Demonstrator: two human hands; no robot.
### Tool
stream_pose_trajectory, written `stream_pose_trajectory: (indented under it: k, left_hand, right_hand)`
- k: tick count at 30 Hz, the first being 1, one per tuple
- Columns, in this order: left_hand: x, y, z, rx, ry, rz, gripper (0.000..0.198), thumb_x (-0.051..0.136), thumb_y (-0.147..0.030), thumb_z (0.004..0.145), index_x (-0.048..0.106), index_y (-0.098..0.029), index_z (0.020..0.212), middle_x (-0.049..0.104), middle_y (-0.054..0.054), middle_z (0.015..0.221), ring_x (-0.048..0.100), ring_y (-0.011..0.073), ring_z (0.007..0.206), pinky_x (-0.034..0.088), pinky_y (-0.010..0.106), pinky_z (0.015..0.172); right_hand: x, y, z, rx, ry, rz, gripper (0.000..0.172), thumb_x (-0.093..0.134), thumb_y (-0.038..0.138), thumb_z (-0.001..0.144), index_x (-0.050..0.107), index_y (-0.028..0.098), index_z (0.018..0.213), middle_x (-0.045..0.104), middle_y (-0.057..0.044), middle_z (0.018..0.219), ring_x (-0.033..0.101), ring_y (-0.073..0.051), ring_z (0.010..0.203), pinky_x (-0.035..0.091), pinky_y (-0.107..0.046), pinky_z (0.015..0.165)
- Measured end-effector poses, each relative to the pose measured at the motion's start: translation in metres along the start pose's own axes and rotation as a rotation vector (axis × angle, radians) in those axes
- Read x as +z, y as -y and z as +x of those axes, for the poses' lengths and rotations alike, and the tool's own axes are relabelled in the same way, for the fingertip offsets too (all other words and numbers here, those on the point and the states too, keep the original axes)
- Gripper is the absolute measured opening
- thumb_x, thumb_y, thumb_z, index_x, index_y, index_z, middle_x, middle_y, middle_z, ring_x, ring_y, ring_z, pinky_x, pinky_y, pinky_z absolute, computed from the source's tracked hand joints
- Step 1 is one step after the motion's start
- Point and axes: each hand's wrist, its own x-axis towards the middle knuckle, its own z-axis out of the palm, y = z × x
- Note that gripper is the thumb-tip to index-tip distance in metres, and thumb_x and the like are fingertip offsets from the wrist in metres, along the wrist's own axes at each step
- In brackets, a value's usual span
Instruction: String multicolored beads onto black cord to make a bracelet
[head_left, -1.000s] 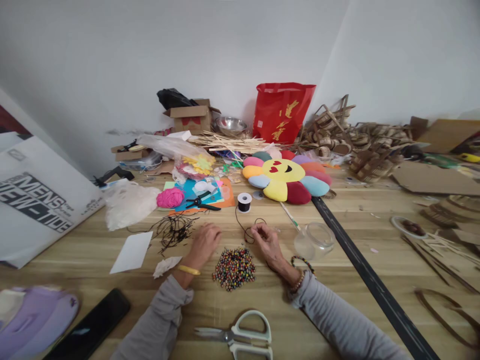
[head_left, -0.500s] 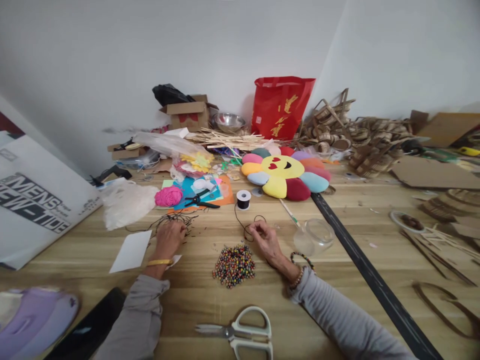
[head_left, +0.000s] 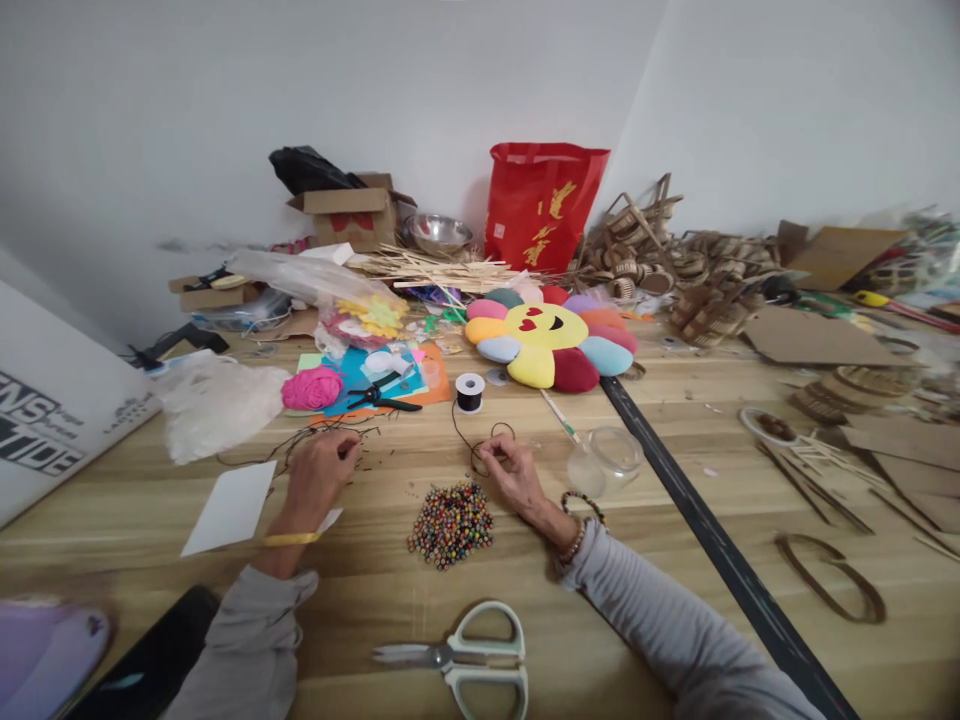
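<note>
Some blk cord (head_left: 454, 420) pinched in R hand (head_left: 517, 480); L hand (head_left: 316, 475) curled, grip unclear. Prob. cord-handling step; next needs steady pinch.

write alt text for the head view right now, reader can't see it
A person's right hand pinches thin black cord leading from a spool, beside a heap of multicoloured beads on a wooden table. The left hand is curled at a tangle of dark cord; pale-handled scissors lie in the foreground.
</note>
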Motion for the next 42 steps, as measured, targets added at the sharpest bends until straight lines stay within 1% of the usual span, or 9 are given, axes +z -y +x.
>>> stream_pose_trajectory:
  k: [1,5,9,12,17,22,30,37,42]
  left_hand:
    - [0.000,-0.006,-0.003,-0.012,0.002,-0.143,0.017,0.055,-0.028,0.073,0.069,-0.018,0.075,0.074,0.008,0.078,0.065,0.0240,0.073,0.049,0.033,0.071]
    - [0.009,-0.036,-0.025,-0.137,0.169,-0.739,0.027,0.068,-0.039,0.064,0.070,-0.015,0.077,0.074,0.007,0.074,0.066,0.0208,0.069,0.051,0.030,0.066]
    - [0.032,-0.063,-0.052,-0.285,0.350,-1.075,0.022,0.075,-0.032,0.060,0.072,-0.015,0.073,0.075,0.005,0.073,0.067,0.0190,0.072,0.052,0.029,0.072]
    - [0.046,-0.070,-0.063,-0.334,0.378,-1.222,0.018,0.078,-0.026,0.058,0.072,-0.015,0.070,0.074,0.003,0.070,0.065,0.0165,0.068,0.051,0.027,0.070]
    - [0.050,-0.068,-0.063,-0.320,0.373,-1.239,0.015,0.079,-0.023,0.057,0.071,-0.015,0.066,0.071,0.001,0.064,0.063,0.0140,0.063,0.049,0.024,0.065]
    - [0.048,-0.066,-0.061,-0.334,0.401,-1.249,0.020,0.081,-0.027,0.055,0.070,-0.014,0.066,0.073,0.004,0.067,0.066,0.0173,0.066,0.051,0.027,0.068]
    - [0.058,-0.063,-0.060,-0.304,0.340,-1.259,0.018,0.078,-0.029,0.057,0.069,-0.015,0.063,0.070,0.002,0.062,0.062,0.0151,0.062,0.049,0.024,0.063]
    - [0.058,-0.065,-0.060,-0.352,0.380,-1.260,0.017,0.079,-0.027,0.054,0.071,-0.015,0.064,0.072,0.003,0.064,0.063,0.0160,0.063,0.050,0.025,0.064]
    - [0.057,-0.064,-0.061,-0.361,0.411,-1.234,0.017,0.078,-0.027,0.057,0.071,-0.015,0.067,0.074,0.004,0.069,0.066,0.0176,0.068,0.052,0.026,0.070]
  right_hand:
    - [0.000,0.000,0.000,-0.034,0.006,-0.021,0.016,0.052,0.027,0.090,0.058,0.017,0.079,0.060,-0.003,0.074,0.057,-0.014,0.069,0.048,-0.026,0.065]
    - [-0.001,0.003,-0.004,-0.141,0.065,-0.081,0.013,0.050,0.023,0.090,0.057,0.018,0.080,0.059,-0.003,0.076,0.056,-0.015,0.072,0.048,-0.028,0.068]
    - [0.001,0.015,-0.011,-0.247,0.137,-0.129,0.011,0.048,0.021,0.091,0.055,0.019,0.083,0.057,-0.004,0.077,0.054,-0.017,0.074,0.046,-0.030,0.068]
    - [0.004,0.021,-0.016,-0.370,0.178,-0.214,0.012,0.045,0.018,0.092,0.054,0.018,0.084,0.056,-0.005,0.075,0.052,-0.017,0.071,0.044,-0.029,0.065]
    - [0.008,0.019,-0.020,-0.462,0.220,-0.290,0.013,0.042,0.017,0.094,0.053,0.017,0.087,0.058,-0.006,0.076,0.050,-0.018,0.071,0.043,-0.030,0.063]
    - [0.006,0.017,-0.019,-0.470,0.205,-0.310,0.012,0.042,0.014,0.093,0.052,0.017,0.089,0.057,-0.006,0.076,0.051,-0.018,0.073,0.045,-0.031,0.063]
    - [0.003,0.023,-0.013,-0.306,-0.018,-0.168,0.012,0.038,0.019,0.097,0.048,0.022,0.091,0.051,-0.005,0.083,0.052,-0.019,0.079,0.049,-0.036,0.072]
    - [0.002,0.019,-0.014,-0.287,0.023,-0.133,0.011,0.041,0.015,0.095,0.050,0.020,0.092,0.053,-0.006,0.083,0.052,-0.019,0.079,0.048,-0.035,0.071]
    - [0.003,0.017,-0.016,-0.373,0.144,-0.194,0.012,0.044,0.012,0.092,0.053,0.020,0.095,0.056,-0.007,0.084,0.054,-0.019,0.082,0.048,-0.033,0.072]
